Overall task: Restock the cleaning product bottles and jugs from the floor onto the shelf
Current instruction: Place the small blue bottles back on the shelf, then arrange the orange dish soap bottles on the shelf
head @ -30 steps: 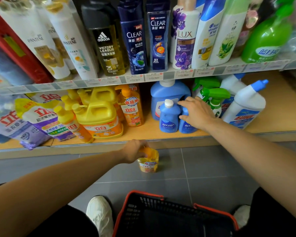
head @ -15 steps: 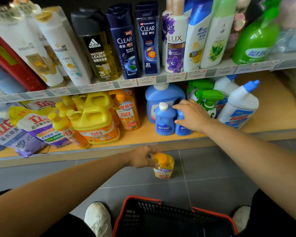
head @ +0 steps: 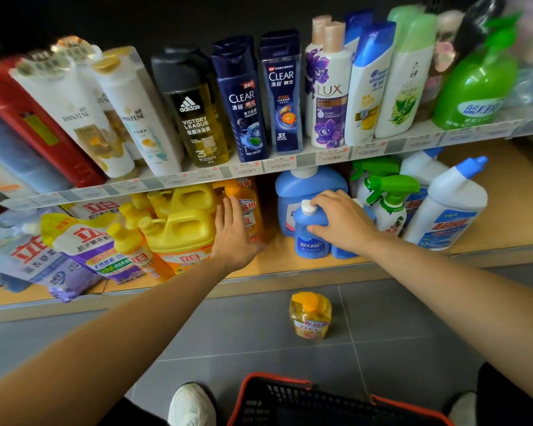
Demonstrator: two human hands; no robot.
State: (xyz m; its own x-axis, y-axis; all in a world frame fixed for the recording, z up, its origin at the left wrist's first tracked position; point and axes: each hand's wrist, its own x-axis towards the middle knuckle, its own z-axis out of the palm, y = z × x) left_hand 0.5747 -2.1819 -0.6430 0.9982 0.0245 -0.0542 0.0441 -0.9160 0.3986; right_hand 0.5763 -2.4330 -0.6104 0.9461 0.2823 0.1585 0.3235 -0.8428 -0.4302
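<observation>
Upright, yellow bottle (head: 310, 315), orange cap

The left arm extends forward from the lower left, forearm bare, wrist straight. The left hand (head: 234, 232) shows its back to the camera, with the fingers (head: 228, 210) straight, close together and pointing away from the body, and the thumb spread to the right. It holds nothing. The right arm extends forward from the lower right, forearm bare, wrist bent slightly down. The right hand (head: 343, 222) is palm down, fingers curled over the shoulder of a small blue bottle (head: 310, 242), thumb laid across its front. The two hands are apart, side by side.
</observation>
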